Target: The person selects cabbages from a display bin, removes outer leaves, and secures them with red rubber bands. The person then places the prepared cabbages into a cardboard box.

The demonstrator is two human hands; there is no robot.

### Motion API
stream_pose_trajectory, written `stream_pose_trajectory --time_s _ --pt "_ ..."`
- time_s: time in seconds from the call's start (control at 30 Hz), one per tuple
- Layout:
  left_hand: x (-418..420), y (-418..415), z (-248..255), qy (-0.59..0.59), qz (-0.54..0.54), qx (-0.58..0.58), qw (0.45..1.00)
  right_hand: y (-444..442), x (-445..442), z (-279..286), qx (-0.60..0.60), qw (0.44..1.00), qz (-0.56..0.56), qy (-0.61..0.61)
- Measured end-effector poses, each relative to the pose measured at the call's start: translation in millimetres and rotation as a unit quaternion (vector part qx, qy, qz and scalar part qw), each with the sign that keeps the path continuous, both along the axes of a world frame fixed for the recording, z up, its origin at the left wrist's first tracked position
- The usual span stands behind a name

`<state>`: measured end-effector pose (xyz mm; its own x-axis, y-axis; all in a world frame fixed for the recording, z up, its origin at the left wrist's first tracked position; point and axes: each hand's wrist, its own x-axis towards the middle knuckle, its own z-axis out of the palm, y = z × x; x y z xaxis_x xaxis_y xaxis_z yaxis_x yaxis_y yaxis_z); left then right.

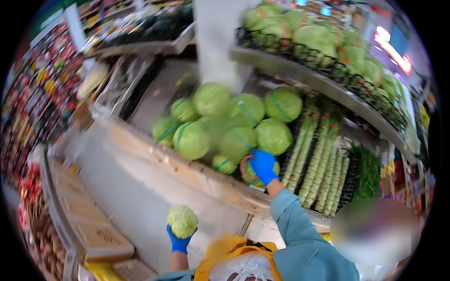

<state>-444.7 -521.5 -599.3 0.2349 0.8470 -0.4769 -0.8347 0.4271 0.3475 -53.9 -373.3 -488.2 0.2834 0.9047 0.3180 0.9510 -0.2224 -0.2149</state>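
Observation:
My left hand point(180, 239), in a blue glove, holds a small pale green cabbage point(181, 221) above the floor at the lower middle. My right hand point(263, 165), also gloved in blue, is over the front right of a heap of round cabbages point(191, 140), several of them with green bands around them. Beside its fingers is part of a reddish ring point(245, 168), perhaps a roll of tape. Under that hand lies a banded cabbage point(256, 175). Whether the right fingers grip the ring or only touch it cannot be told.
Long green stalks with red bands point(316, 161) lie right of the heap, then dark leafy greens point(367, 172). A metal-edged upper shelf point(299, 70) holds more cabbages, behind a white pillar point(219, 42). Cardboard boxes point(102, 239) stand at lower left. A blurred shape is at lower right.

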Motion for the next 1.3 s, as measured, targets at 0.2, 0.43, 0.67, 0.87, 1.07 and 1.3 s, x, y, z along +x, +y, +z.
stream_pose_trajectory --time_s 0.2,0.43,0.67,0.87,1.07,1.3 --pt "41 26 6 0.022 -0.121 0.116 0.986 -94 -13 -29 0.153 0.893 0.144 0.398" --pt "182 33 63 0.006 -0.347 0.125 0.929 -304 37 -74 0.058 0.807 -0.119 0.575" --pt "358 -45 54 -0.057 -0.526 0.151 0.835 -471 95 -64 0.264 0.717 -0.272 0.585" --pt "478 -206 48 -0.182 -0.584 -0.051 0.79 -666 136 -85 0.302 0.647 -0.404 0.571" --pt "588 -408 67 -0.258 -0.544 -0.094 0.793 -900 196 -119 0.308 0.613 -0.504 0.524" --pt "693 -482 40 -0.136 -0.557 0.122 0.811 -951 349 -77 0.355 0.665 -0.373 0.541"
